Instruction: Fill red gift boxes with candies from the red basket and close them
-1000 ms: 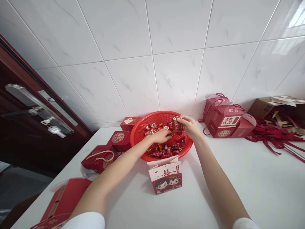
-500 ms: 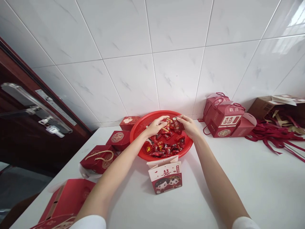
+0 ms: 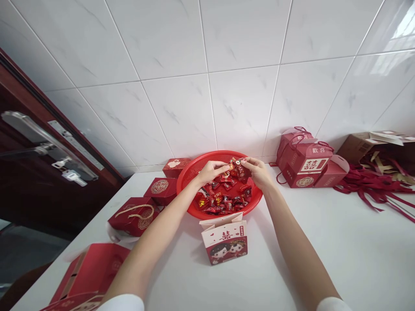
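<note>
A red plastic basket holds many wrapped candies, mostly red with some gold. Over its far part, my left hand is closed, fingertips pinching red-and-gold wrapped candy. Close beside it on the right, my right hand pinches a dark red wrapped candy between thumb and fingers. How many pieces each hand has is hard to make out. In front of the basket stands an upright paper gift box, white above and red below, with two cartoon figures and its top flaps raised.
Several red gift boxes line the table's left side, one with a rope handle. At right are more red boxes with cord handles, dark red ribbons and a brown cardboard box. A tiled wall rises behind; a door is at left.
My left fingers have shifted slightly right, closer to my right hand, and the gold sticks of candy beneath them no longer show. The basket and the paper box have stayed in place.
</note>
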The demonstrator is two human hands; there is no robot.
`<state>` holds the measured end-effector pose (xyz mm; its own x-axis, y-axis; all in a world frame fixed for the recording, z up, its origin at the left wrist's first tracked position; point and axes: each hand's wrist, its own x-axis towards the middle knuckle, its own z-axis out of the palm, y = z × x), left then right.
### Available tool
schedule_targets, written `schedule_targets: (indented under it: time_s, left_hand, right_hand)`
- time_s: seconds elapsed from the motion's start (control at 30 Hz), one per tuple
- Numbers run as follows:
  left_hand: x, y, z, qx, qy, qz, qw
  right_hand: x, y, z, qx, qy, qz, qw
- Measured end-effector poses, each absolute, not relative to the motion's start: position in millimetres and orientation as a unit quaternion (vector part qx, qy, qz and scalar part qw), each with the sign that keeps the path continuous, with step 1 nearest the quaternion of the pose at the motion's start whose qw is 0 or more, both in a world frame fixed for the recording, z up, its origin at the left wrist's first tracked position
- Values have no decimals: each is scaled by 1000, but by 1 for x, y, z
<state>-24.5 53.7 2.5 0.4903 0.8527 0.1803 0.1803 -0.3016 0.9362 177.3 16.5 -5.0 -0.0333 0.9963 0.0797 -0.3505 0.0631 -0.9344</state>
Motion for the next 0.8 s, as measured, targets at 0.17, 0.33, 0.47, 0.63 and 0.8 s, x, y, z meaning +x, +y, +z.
schedule_targets:
  time_s: [0.17, 0.33, 0.47, 0.63, 0.8]
  left_hand:
    - [-26, 52, 5, 736, 363, 347, 454]
    - [-26, 51, 6, 748, 352, 351, 440]
    - [-29, 53, 5, 756, 355, 357, 418]
    - [-29, 55, 1, 736, 369, 379, 423]
    - [-26, 59, -7, 740, 398, 265, 474]
  right_hand:
    - [177, 16, -4, -376, -434, 574, 584]
    - [177, 16, -4, -376, -428, 580, 583]
    - [176, 15, -3, -378, -427, 579, 583]
    - [177, 16, -5, -359, -430, 574, 597]
    - [185, 21, -9, -334, -412, 567, 630]
